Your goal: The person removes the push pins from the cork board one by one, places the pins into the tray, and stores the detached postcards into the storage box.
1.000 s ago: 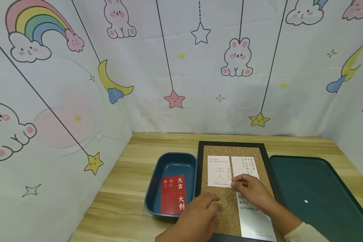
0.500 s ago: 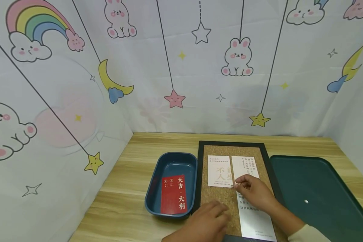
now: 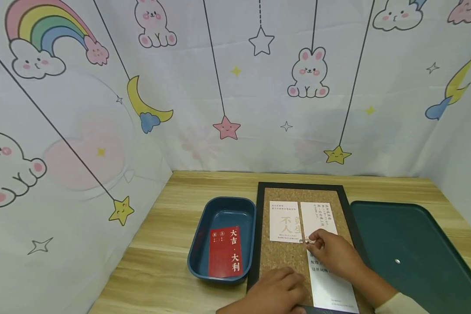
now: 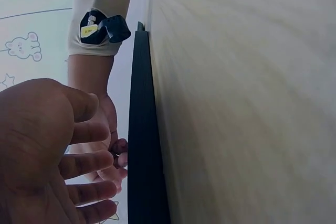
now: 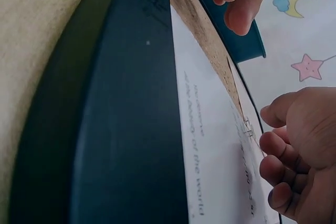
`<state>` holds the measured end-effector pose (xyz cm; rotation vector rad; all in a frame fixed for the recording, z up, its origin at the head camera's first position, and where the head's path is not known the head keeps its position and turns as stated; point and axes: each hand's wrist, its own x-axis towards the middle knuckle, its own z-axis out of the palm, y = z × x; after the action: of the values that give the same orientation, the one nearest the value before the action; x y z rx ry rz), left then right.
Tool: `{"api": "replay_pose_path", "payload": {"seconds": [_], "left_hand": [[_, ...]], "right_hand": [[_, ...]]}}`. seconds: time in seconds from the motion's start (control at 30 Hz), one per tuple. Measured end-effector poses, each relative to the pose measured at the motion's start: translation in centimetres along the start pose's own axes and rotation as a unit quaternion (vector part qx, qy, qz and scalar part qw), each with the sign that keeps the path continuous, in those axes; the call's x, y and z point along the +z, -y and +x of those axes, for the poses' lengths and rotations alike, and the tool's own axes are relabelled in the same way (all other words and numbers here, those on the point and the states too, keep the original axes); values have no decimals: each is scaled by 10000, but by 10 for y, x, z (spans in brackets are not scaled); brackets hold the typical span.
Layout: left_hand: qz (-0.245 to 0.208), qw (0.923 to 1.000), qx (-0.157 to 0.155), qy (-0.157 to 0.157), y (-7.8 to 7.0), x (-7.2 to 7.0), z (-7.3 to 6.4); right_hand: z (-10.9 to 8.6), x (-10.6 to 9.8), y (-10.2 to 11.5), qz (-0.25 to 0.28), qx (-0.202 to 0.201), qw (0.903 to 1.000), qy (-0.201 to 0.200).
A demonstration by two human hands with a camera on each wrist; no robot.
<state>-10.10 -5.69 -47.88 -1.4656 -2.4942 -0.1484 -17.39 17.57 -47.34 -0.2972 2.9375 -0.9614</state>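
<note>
A cork board in a black frame (image 3: 261,226) lies on the table. A squarish white card (image 3: 283,213) and a long white card (image 3: 332,288) lie side by side on the cork. My right hand (image 3: 335,257) is over the long card's left edge, finger and thumb together. A small white thing (image 3: 311,241) shows at its fingertips, too small to identify. A tiny shiny dot (image 3: 300,240) sits at the square card's lower right corner. My left hand (image 3: 276,290) is at the board's lower edge; in the left wrist view its fingers (image 4: 86,163) are loosely bent and hold nothing.
Left of the board stands a blue bin (image 3: 194,244) with a red card (image 3: 224,253) in it. A dark green tray (image 3: 408,231) lies on the right, bearing one small shiny round piece (image 3: 397,261). A patterned curtain (image 3: 259,100) rises behind the table.
My right hand has moved slightly right from the square card's corner, and the shiny dot there has come into view. My left hand has slid right and nearer along the board.
</note>
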Motion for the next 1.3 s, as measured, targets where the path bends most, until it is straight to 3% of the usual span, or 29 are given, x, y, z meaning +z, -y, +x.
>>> {"api": "replay_pose_path", "payload": {"seconds": [0.3,0.5,0.8,1.13,1.3], "left_hand": [[-171,9998,75,-6,-3,2,1],[52,10000,53,-49,-4,5,1],[-249,9965,4,804,-6,3,3],[-264,9944,14,1025,-6,5,4],[-90,9951,112,975,-8,6,5]], "right_hand": [[0,2,-4,-390,-157,9991,-31],[0,6,-7,-367,-139,9992,29],[0,9,-8,-341,0,9994,103],[0,13,-6,-510,51,9987,44],[1,14,-6,-638,78,9979,-17]]}}
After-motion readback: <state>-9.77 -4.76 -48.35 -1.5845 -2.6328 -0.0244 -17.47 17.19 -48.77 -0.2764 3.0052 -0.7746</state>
